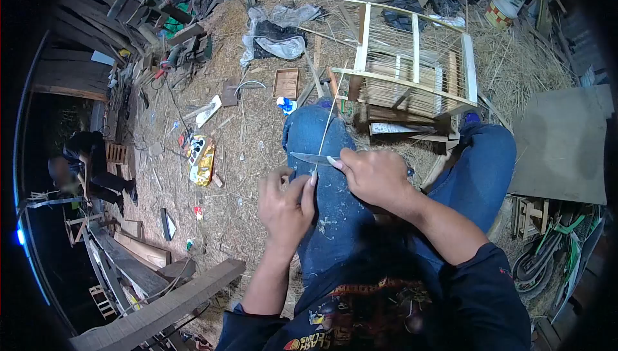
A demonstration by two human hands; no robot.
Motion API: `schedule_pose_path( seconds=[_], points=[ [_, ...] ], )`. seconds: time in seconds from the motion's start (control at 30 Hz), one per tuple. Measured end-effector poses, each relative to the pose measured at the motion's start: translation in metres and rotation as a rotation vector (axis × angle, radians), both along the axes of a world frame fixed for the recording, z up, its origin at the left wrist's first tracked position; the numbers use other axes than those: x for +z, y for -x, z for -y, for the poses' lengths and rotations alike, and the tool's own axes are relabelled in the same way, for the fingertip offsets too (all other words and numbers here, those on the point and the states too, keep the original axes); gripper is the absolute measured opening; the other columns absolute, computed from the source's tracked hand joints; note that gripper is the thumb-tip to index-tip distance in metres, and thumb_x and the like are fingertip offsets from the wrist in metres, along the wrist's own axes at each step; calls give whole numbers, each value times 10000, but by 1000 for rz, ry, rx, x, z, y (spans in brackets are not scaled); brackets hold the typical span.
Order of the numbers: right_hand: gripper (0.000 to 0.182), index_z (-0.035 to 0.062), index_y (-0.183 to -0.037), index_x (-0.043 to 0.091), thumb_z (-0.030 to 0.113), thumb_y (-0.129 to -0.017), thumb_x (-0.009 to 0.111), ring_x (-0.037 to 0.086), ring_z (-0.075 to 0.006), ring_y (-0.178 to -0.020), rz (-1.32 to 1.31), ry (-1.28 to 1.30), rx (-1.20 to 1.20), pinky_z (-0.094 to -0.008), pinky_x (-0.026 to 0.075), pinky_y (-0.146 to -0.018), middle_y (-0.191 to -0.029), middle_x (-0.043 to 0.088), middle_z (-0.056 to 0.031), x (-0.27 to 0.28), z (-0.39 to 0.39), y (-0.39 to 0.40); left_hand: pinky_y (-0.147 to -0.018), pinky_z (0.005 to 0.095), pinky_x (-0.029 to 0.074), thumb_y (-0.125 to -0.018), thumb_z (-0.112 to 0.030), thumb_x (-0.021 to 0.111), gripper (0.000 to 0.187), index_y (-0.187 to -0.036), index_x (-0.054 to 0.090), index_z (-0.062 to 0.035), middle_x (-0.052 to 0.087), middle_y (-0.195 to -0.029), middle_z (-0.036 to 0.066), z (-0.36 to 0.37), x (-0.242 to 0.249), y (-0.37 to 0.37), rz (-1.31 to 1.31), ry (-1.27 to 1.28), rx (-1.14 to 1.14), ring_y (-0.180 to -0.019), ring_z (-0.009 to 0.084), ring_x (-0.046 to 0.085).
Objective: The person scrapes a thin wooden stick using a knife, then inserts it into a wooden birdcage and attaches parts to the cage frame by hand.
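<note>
My right hand (376, 180) grips a knife (310, 158), its blade pointing left across my thigh; the fist hides most of the handle. Thumb and finger of my left hand (284, 206) pinch a thin wooden strip (329, 116) just below the blade. From there the strip runs up over my knee toward the wooden frame, and the blade lies across it, seemingly touching. Under both hands is my jeans leg (322, 135), marked with pale specks. Beyond my knees, a slatted wooden frame (415, 71) with many thin rods lies on the shavings.
A wooden tray (286, 84) and a blue-and-white bottle (286, 105) lie past my knee. Left of me are a power strip (198, 148) and a yellow packet (203, 169). A timber beam (174, 303) crosses the lower left. Another person (90, 164) bends at far left.
</note>
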State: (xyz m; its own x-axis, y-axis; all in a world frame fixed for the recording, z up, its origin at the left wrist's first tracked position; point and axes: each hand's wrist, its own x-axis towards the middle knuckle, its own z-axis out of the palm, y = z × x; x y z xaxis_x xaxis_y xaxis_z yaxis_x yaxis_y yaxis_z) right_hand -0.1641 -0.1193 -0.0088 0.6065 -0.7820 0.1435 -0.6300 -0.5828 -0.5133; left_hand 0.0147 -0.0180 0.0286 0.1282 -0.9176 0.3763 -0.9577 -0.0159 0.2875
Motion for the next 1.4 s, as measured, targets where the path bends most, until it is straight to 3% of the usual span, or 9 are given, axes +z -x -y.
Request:
schedule_pose_path(
  seconds=[0.27,0.33,0.43,0.7,0.9,1.03,1.1,1.23,1.4],
  points=[
    [298,126,-855,657,379,-996,585,708,-327,-603,-124,-4,140,-483,546,-514,-664,690,-127,7,4,1,-972,456,485,-847,-94,739,267,-1112,760,-125,699,-1197,84,73,64,-31,102,-173,-408,-1149,320,621],
    [299,128,-849,662,380,-991,589,710,-323,-604,-134,15,153,-484,548,-520,-670,694,-124,5,1,3,-1139,480,407,-857,-94,708,372,-1221,726,-167,644,-1375,55,96,68,-27,337,-302,-683,-1388,300,508],
    [287,136,-848,675,376,-984,593,713,-324,-618,-144,6,198,-485,554,-541,-686,703,-117,8,6,9,-1216,492,328,-881,-118,696,388,-1257,711,-211,578,-1479,49,116,49,-42,423,-437,-815,-1486,280,414],
    [365,160,-914,711,477,-1008,557,712,-383,-703,-83,-203,268,-512,556,-645,-720,700,-141,23,35,50,-1128,492,419,-816,-256,782,491,-1299,696,-289,636,-1292,44,92,15,-70,424,-151,-720,-1243,287,576],
    [408,83,-870,657,451,-1030,576,665,-367,-656,331,-383,43,-479,476,-598,-656,625,-152,23,60,63,-899,393,473,-836,-281,786,330,-1152,724,-210,627,-927,6,65,-10,-81,419,58,-631,-964,215,611],
    [252,28,-1012,664,278,-1016,627,623,-347,-655,416,-415,10,-445,467,-635,-747,637,-165,26,56,58,-717,401,482,-856,-154,782,159,-988,701,-115,604,-790,46,43,-13,-67,184,-17,-543,-760,255,615],
    [239,31,-1061,649,264,-1012,630,639,-367,-694,427,-380,24,-450,476,-656,-783,646,-177,11,52,52,-619,403,471,-888,-107,776,127,-978,706,-52,619,-763,107,26,-15,-55,-124,-127,-278,-685,290,605],
    [255,58,-1190,616,224,-997,637,682,-422,-835,394,-399,98,-477,503,-718,-890,676,-205,11,44,42,-681,463,510,-972,-86,675,98,-975,671,12,664,-837,195,12,3,-29,-367,-278,-68,-752,406,663],
    [304,163,-1300,629,215,-1001,612,711,-389,-965,202,-340,57,-479,564,-793,-1093,735,-151,25,28,29,-691,466,507,-1005,-109,640,149,-980,638,38,678,-818,227,-1,-4,-17,-597,-381,128,-740,394,670]
  ],
)
